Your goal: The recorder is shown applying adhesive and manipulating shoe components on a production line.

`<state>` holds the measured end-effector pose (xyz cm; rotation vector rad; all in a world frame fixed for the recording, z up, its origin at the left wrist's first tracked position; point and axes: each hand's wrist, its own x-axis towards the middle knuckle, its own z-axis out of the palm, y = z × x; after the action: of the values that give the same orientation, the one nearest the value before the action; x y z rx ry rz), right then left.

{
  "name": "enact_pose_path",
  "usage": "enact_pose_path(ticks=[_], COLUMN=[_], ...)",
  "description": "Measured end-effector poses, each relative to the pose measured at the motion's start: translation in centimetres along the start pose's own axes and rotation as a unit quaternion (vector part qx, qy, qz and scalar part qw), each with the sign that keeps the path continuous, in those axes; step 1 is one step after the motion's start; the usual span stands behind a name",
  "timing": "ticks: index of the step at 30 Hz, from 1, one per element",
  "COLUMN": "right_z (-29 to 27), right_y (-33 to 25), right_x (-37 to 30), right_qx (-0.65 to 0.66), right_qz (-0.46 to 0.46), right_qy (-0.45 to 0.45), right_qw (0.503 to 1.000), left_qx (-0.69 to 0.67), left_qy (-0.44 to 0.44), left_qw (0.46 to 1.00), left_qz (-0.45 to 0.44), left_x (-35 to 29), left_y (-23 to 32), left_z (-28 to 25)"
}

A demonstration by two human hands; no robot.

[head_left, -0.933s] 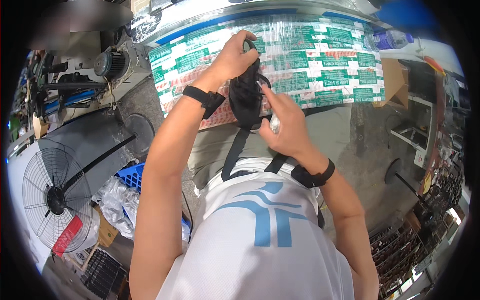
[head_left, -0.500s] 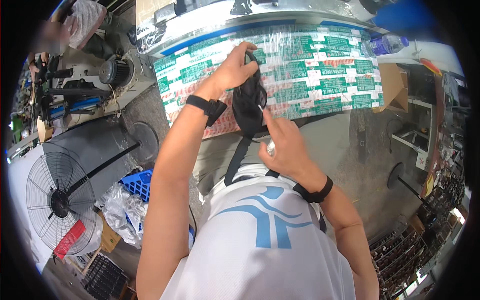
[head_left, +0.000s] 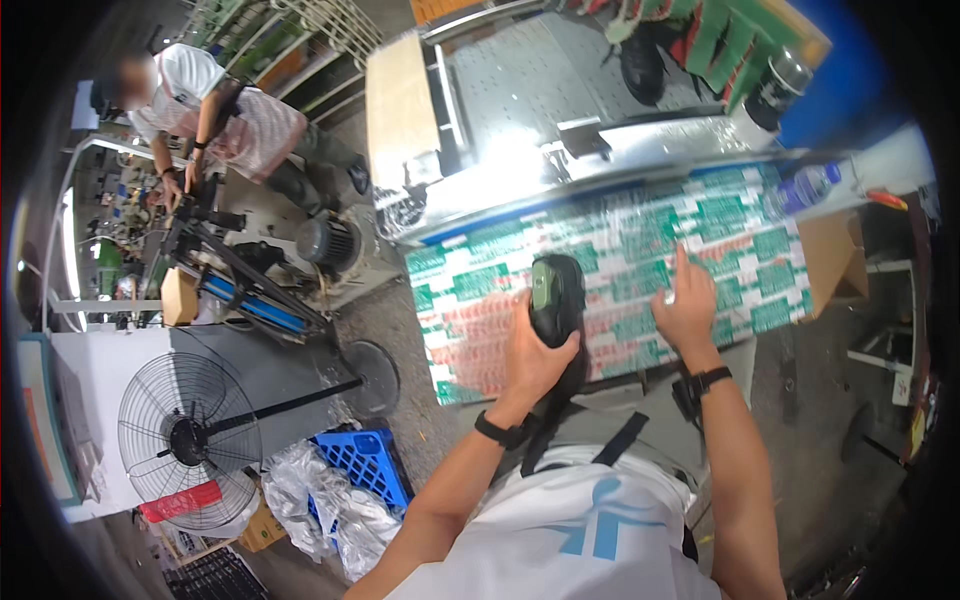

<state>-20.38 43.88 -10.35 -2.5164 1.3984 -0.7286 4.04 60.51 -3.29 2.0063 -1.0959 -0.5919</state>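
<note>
Sheeting (head_left: 620,260) printed in green, white and red blocks covered the bench top from its left edge to the right one and took up most of the middle of the view; behind it a grey perforated metal bed (head_left: 520,90) stood with a plain tan board (head_left: 397,110) at its left side. A brown cardboard box (head_left: 830,262) sat at the bench's right end. Off to the left stood a pedestal fan (head_left: 188,440) with a red tag low on its grille, and beside it a blue plastic crate (head_left: 365,465) among crumpled clear bags. A co-worker bent over a frame in the far upper left.

On the sheeting, near its front edge, a black handheld device (head_left: 556,300) with a green face stood upright — the left hand (head_left: 535,360) was wrapped around its lower part, a dark strap trailing down to the chest. The right hand (head_left: 688,305) held nothing; it rested spread on the print just right of the device, index finger raised. A clear bottle (head_left: 800,190) lay at the far right edge, a dark can (head_left: 772,88) beyond it.

Judging by this, the step was steadying the device on the printed surface — the following move would call for a firm hold and a flat, unshifting sheet
</note>
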Motion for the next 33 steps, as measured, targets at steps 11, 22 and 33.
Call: enact_pose_path(ticks=[11, 22, 33], right_z=[0.3, -0.2, -1.2], right_y=[1.2, 1.8, 1.3], right_x=[0.0, 0.2, 0.9], right_qx=[0.013, 0.021, 0.003], right_qz=[0.009, -0.012, 0.013], right_qy=[0.023, 0.033, 0.024], right_qw=[1.000, 0.999, 1.000], left_qx=[-0.207, 0.323, 0.022], left_qy=[-0.061, -0.003, -0.243], left_qw=[0.975, 0.946, 0.962], left_qz=[-0.062, 0.022, 0.123], left_x=[12.0, 46.8, 50.0], left_y=[3.0, -2.8, 16.9], left_z=[-13.8, -18.3, 16.5])
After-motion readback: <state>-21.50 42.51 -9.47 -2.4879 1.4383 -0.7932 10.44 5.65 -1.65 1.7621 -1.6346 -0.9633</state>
